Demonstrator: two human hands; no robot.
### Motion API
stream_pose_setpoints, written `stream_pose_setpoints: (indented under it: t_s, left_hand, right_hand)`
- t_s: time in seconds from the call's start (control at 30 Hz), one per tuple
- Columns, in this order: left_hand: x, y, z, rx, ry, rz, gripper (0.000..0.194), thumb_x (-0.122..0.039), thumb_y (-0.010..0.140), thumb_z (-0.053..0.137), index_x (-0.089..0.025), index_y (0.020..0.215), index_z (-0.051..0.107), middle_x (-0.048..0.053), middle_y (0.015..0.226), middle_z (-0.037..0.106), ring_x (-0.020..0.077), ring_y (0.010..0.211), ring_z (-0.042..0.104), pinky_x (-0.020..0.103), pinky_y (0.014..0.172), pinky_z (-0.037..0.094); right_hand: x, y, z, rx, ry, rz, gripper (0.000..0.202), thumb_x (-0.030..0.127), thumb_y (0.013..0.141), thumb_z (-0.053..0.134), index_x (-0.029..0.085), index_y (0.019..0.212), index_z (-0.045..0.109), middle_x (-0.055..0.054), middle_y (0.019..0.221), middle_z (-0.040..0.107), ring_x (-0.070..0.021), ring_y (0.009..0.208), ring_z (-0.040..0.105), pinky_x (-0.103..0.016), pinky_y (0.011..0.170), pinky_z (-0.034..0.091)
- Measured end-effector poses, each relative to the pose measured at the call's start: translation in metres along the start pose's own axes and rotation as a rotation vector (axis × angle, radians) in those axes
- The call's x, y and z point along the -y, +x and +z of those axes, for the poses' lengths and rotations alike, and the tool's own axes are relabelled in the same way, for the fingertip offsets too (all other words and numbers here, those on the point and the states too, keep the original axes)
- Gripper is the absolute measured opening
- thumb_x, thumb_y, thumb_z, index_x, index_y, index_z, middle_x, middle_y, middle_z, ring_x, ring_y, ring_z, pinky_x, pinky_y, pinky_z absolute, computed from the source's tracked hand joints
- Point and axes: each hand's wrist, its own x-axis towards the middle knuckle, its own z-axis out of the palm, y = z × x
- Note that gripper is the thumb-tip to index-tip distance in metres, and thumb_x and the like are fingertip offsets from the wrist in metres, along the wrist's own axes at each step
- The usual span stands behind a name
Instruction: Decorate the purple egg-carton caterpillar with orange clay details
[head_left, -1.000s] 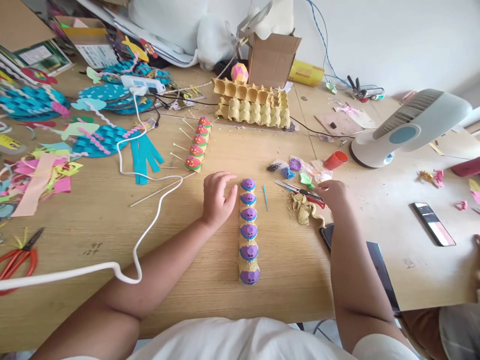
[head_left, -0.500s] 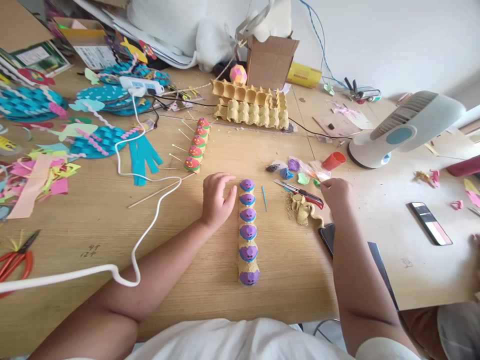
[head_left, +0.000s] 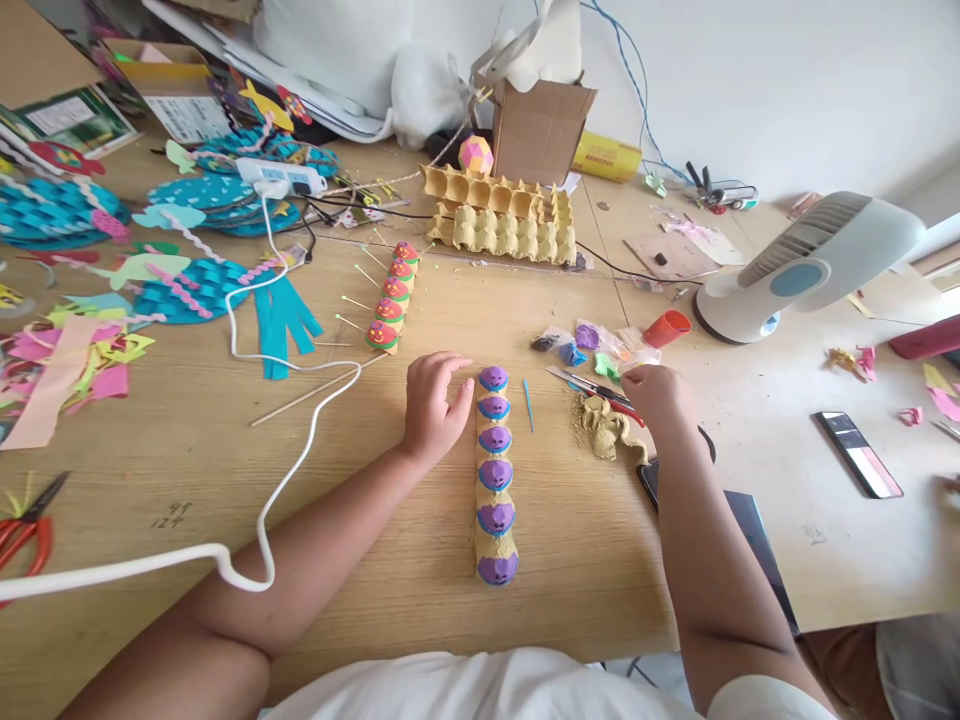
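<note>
A strip of egg-carton cups (head_left: 496, 474) with purple clay tops and small faces lies lengthwise in front of me. Beside its far end, on the left, my left hand (head_left: 439, 408) rests on its edge, fingers apart and holding nothing. My right hand (head_left: 661, 402) is closed near the craft knife (head_left: 600, 388) and the green clay (head_left: 607, 367); what its fingers hold, if anything, is hidden. A thin blue stick (head_left: 529, 405) lies right of the strip. Tan clay (head_left: 606, 428) sits in a crumbly heap nearer me.
A red and green cup strip (head_left: 392, 297) with pins stands farther back. Egg cartons (head_left: 510, 232), a red cup (head_left: 667, 328) and a fan (head_left: 802, 270) are beyond. A white cable (head_left: 300, 440) crosses the left side. A phone (head_left: 859, 455) lies right.
My right hand has moved a little left, toward the green clay and the knife. My left hand has stayed nearly in place. The view has shifted slightly.
</note>
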Motion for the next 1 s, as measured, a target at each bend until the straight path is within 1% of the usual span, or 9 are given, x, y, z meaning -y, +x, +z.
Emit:
stream_pose_setpoints:
  t_s: [0.2, 0.33, 0.43, 0.5, 0.6, 0.73, 0.8, 0.87, 1.0]
  left_hand:
    - [0.000, 0.001, 0.000, 0.000, 0.003, 0.007, 0.020, -0.023, 0.099, 0.057, -0.020, 0.118, 0.064, 0.011, 0.119, 0.070, 0.0263, 0.119, 0.062, 0.045, 0.109, 0.044]
    - [0.000, 0.001, 0.000, 0.001, 0.014, 0.003, 0.020, -0.024, 0.100, 0.057, -0.021, 0.118, 0.063, 0.011, 0.119, 0.070, 0.0263, 0.119, 0.062, 0.045, 0.109, 0.044]
    - [-0.001, 0.001, 0.000, 0.002, 0.014, 0.006, 0.020, -0.024, 0.099, 0.057, -0.021, 0.118, 0.064, 0.011, 0.120, 0.070, 0.0263, 0.119, 0.062, 0.045, 0.109, 0.044]
    - [-0.001, 0.001, 0.001, 0.004, 0.017, 0.004, 0.020, -0.024, 0.099, 0.057, -0.021, 0.118, 0.064, 0.011, 0.119, 0.070, 0.0262, 0.119, 0.062, 0.045, 0.110, 0.044]
    - [0.000, 0.001, 0.001, 0.013, 0.027, -0.008, 0.020, -0.026, 0.100, 0.057, -0.021, 0.118, 0.064, 0.011, 0.119, 0.070, 0.0259, 0.120, 0.062, 0.045, 0.110, 0.044]
    - [0.000, 0.001, 0.001, 0.020, 0.033, -0.026, 0.020, -0.027, 0.100, 0.056, -0.021, 0.118, 0.063, 0.010, 0.120, 0.069, 0.0259, 0.120, 0.062, 0.046, 0.111, 0.044]
    - [0.000, 0.001, 0.000, 0.014, 0.019, -0.027, 0.021, -0.026, 0.100, 0.056, -0.021, 0.118, 0.064, 0.011, 0.120, 0.069, 0.0263, 0.120, 0.062, 0.046, 0.111, 0.043]
    - [0.000, 0.001, 0.000, 0.009, 0.003, -0.030, 0.021, -0.026, 0.099, 0.056, -0.021, 0.118, 0.064, 0.011, 0.119, 0.069, 0.0266, 0.120, 0.062, 0.046, 0.111, 0.043]
    - [0.000, 0.001, 0.000, 0.021, 0.013, -0.051, 0.021, -0.028, 0.099, 0.055, -0.022, 0.118, 0.064, 0.011, 0.120, 0.069, 0.0270, 0.120, 0.061, 0.047, 0.111, 0.042]
  right_hand:
    - [-0.016, 0.012, 0.000, -0.022, 0.151, -0.052, 0.033, 0.041, 0.087, 0.059, 0.022, 0.091, 0.085, -0.009, 0.089, 0.081, -0.0248, 0.080, 0.068, -0.033, 0.068, 0.044]
    - [-0.020, 0.028, -0.009, -0.113, 0.101, 0.032, 0.034, 0.038, 0.085, 0.060, 0.021, 0.099, 0.086, -0.010, 0.091, 0.081, -0.0276, 0.082, 0.070, -0.034, 0.069, 0.047]
    - [-0.021, 0.048, -0.017, -0.119, 0.058, 0.028, 0.032, 0.035, 0.083, 0.063, 0.022, 0.102, 0.085, -0.010, 0.099, 0.082, -0.0285, 0.086, 0.070, -0.035, 0.071, 0.047]
    - [-0.022, 0.062, -0.022, -0.123, 0.050, -0.013, 0.030, 0.035, 0.083, 0.065, 0.021, 0.102, 0.085, -0.010, 0.100, 0.081, -0.0289, 0.089, 0.070, -0.036, 0.073, 0.049]
    - [-0.018, 0.080, -0.026, -0.062, 0.032, -0.110, 0.032, 0.036, 0.081, 0.070, 0.020, 0.105, 0.083, -0.010, 0.097, 0.079, -0.0277, 0.088, 0.069, -0.037, 0.076, 0.050]
    - [-0.002, 0.090, -0.022, 0.020, -0.115, -0.282, 0.050, 0.042, 0.079, 0.078, 0.021, 0.125, 0.075, -0.013, 0.110, 0.078, -0.0312, 0.102, 0.067, -0.041, 0.088, 0.052]
    - [0.009, 0.091, -0.017, 0.038, -0.226, -0.304, 0.043, 0.038, 0.081, 0.077, 0.019, 0.120, 0.076, -0.015, 0.113, 0.077, -0.0328, 0.108, 0.065, -0.042, 0.091, 0.051]
    - [0.018, 0.091, -0.013, 0.065, -0.287, -0.270, 0.025, 0.030, 0.089, 0.067, 0.018, 0.108, 0.079, -0.016, 0.110, 0.077, -0.0320, 0.105, 0.066, -0.041, 0.086, 0.050]
    - [0.022, 0.086, -0.017, 0.000, -0.246, -0.207, 0.027, 0.020, 0.093, 0.052, 0.014, 0.088, 0.078, -0.019, 0.100, 0.075, -0.0315, 0.095, 0.067, -0.040, 0.079, 0.048]
